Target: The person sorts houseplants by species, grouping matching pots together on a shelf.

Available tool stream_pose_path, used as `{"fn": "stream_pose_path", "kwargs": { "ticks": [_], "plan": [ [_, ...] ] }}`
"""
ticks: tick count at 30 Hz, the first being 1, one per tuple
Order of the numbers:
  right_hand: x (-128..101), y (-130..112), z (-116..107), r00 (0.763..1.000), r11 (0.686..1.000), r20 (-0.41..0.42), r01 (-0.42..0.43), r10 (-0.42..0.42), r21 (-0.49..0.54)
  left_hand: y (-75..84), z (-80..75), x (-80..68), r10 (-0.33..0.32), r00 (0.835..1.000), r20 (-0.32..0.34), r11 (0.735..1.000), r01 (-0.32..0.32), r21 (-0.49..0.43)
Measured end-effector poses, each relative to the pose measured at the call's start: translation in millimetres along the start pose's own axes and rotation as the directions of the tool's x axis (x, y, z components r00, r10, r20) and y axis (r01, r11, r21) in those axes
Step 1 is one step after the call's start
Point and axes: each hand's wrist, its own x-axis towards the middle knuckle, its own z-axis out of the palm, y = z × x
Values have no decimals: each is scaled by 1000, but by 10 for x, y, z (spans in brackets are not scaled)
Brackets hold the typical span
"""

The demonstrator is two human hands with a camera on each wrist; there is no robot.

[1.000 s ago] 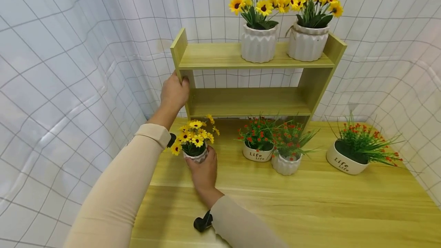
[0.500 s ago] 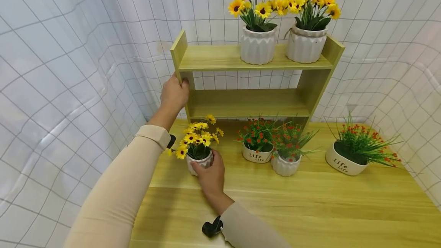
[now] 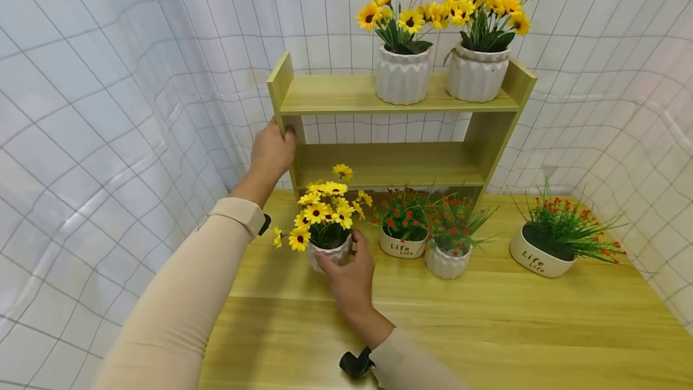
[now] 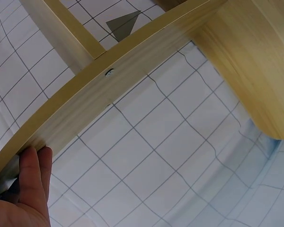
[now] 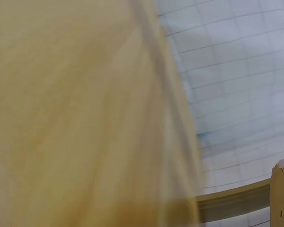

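In the head view my left hand (image 3: 272, 148) grips the left side panel of a light wooden shelf (image 3: 390, 164). The left wrist view shows the fingers (image 4: 31, 172) against that panel's edge. With my right hand (image 3: 351, 272) I hold a small white ribbed flowerpot (image 3: 329, 256) of yellow daisy-like flowers, thumb and fingers round its right and near sides. The pot is in front of the shelf, over the table; part of its base is hidden. In the right wrist view mostly blurred wood shows, and the pot cannot be made out.
Two white pots of yellow flowers, a left one (image 3: 403, 77) and a right one (image 3: 477, 74), stand on the top board. Red-flowered plants stand on the table (image 3: 487, 330): an oval pot (image 3: 402, 245), a ribbed pot (image 3: 447, 263) and another oval pot (image 3: 541, 256). A gridded curtain surrounds everything.
My right hand has moved to the right with the yellow-flowered pot, and the flowers appear higher and larger. My left hand keeps its grip on the shelf. The head view has shifted slightly.
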Motion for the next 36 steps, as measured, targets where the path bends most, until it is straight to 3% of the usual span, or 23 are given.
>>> {"fn": "stream_pose_path", "kwargs": {
  "ticks": [6,15,22,28,36],
  "plan": [
    [102,-278,-136,995,995,-54,89,-86,38,-8,-6,1,1,1000,0,1000,-1,0],
    [391,-679,-280,952,957,-129,285,-276,59,-10,-16,10,-4,1000,-12,1000,4,-2],
    [640,-952,-381,888,897,-194,436,-417,70,-36,3,26,5,1000,-5,1000,-5,5],
    [835,-1179,-399,857,864,-224,494,-464,100,-48,27,21,-5,1000,7,1000,4,24],
    [1122,-1441,-328,787,797,-254,598,-563,84,-23,14,23,-24,1000,6,999,24,21]
  ]
}}
